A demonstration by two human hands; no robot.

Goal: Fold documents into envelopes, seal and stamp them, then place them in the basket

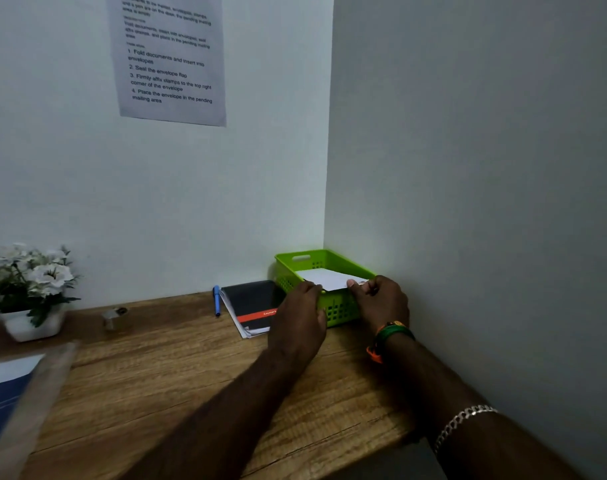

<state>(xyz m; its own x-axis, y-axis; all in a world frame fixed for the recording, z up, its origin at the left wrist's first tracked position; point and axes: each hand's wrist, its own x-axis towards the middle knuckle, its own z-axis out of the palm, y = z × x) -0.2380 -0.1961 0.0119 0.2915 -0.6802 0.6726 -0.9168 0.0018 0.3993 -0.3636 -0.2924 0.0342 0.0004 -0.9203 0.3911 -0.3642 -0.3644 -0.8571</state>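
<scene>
A white envelope [324,277] lies tilted over the near rim of the green plastic basket [295,263], which stands in the desk's far right corner against the walls. My left hand [300,315] pinches the envelope's near left corner. My right hand [381,299] grips its near right edge, thumb on top. Most of the envelope is inside the basket; its near edge sticks out above the rim. Whether a stamp is on it I cannot tell.
A black notebook with a red stripe [252,306] and a blue pen [217,301] lie left of the basket. A tape roll [117,317] and a white flower pot [32,292] stand at the back left. A blurred tray with blue paper [8,389] sits at the left edge.
</scene>
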